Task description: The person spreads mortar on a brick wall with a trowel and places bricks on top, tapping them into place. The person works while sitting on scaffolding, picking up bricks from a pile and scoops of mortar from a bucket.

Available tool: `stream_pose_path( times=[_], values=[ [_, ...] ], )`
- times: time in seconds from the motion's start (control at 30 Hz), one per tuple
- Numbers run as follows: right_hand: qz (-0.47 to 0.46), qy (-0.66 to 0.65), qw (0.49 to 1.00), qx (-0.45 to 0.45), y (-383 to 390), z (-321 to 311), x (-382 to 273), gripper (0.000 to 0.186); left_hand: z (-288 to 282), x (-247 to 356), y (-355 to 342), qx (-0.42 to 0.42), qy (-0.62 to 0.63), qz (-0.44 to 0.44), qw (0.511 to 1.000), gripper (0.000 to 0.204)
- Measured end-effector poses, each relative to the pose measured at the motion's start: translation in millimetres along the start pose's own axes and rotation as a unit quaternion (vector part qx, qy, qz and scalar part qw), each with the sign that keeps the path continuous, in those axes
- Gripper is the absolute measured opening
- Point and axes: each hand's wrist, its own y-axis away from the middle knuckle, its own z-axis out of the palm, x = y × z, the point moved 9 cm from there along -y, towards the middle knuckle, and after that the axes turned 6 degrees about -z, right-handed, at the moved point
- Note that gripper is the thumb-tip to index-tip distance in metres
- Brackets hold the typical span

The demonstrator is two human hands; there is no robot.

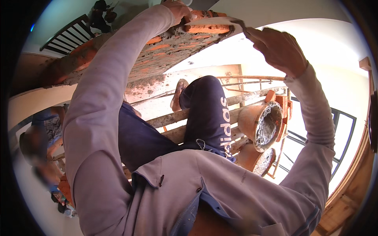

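Note:
At the top of the view, my right hand [277,49] is closed round the handle end of a trowel [214,21]. The thin blade reaches left across the upper part of a brick wall [157,59] with rough grey mortar joints. Just under the blade lies an orange brick [208,29]. My left hand [178,10] is at the wall's top, beside the blade's far end, its fingers bent; what they grip is partly cut off by the picture's edge.
Below me is a scaffold of wooden poles [173,118]. To the right, a mortar bucket [252,120] stands by a second bucket [247,156] and several loose bricks [282,103]. One person [49,129] is at the left, another [100,17] beyond the wall near a dark slatted railing [67,35].

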Motion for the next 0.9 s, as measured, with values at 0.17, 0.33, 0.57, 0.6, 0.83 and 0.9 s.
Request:
stream_pose_path(
  times=[0.17,0.33,0.57,0.6,0.83,0.9],
  values=[
    [0.073,-0.12,0.987,-0.076,52.8,46.7,-16.9,0.018,2.4,54.6,-3.1,0.056,-0.08,0.128,0.987,0.043],
    [0.129,-0.088,0.98,-0.124,69.7,38.1,-18.0,0.021,8.7,51.1,15.9,0.01,-0.137,-0.046,0.989,0.064],
    [0.241,-0.063,0.962,-0.115,124.5,116.2,19.5,0.028,-3.2,69.9,13.7,-0.005,-0.118,-0.048,0.992,0.065],
    [0.259,-0.083,0.949,-0.158,119.7,123.8,19.5,0.03,2.1,68.0,15.3,-0.006,-0.121,-0.046,0.992,0.065],
    [0.304,-0.096,0.942,-0.109,148.6,56.2,-11.3,0.035,13.1,86.4,35.0,0.066,-0.228,-0.021,0.971,0.05],
    [0.281,-0.06,0.955,-0.077,136.3,22.2,-17.1,0.028,20.8,97.1,43.2,0.108,-0.218,-0.058,0.968,0.055]
  ],
)
